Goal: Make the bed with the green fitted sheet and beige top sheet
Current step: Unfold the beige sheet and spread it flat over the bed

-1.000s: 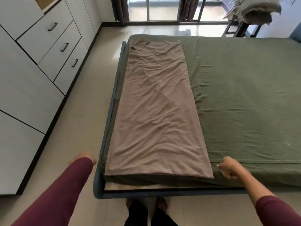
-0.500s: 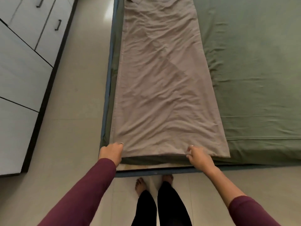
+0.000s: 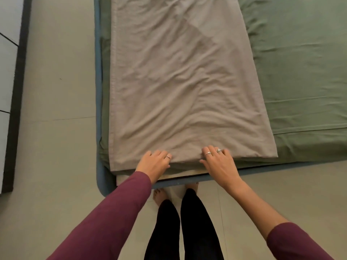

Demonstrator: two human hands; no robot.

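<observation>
Underhand, wrinkled beige top sheet [image 3: 180, 87].

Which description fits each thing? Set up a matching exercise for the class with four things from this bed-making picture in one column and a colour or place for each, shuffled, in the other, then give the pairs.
Things
1. top sheet
2. fitted sheet
3. left hand
4. right hand

Descriptions
A. green, covering the mattress
B. two rings, at the near edge of the folded cloth
C. beige, folded in a long strip along one side of the bed
D. one ring, maroon sleeve down to the wrist

Pairs: 1-C, 2-A, 3-D, 4-B
</observation>
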